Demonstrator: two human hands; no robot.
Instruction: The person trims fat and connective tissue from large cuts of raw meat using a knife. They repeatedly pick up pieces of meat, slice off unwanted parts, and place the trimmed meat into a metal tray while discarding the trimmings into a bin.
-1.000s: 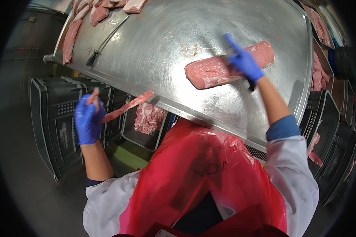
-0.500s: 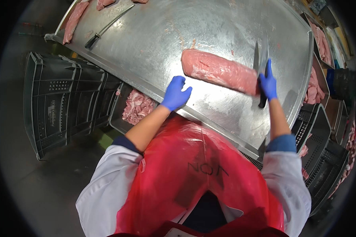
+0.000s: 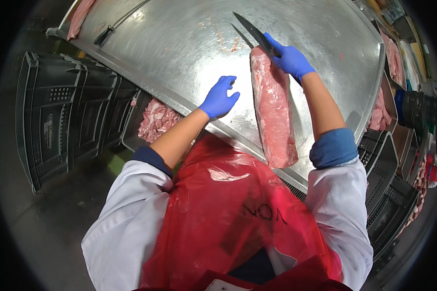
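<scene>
One raw pork loin (image 3: 273, 114) lies on the worktop (image 3: 327, 53), near end by the rim. At the loin's far end, the right hand (image 3: 290, 59) is clamped on one knife (image 3: 250, 29). Left of the loin: the left hand (image 3: 219, 98), empty, thumb and fingers apart; farther left, one honing steel (image 3: 103, 36).
</scene>
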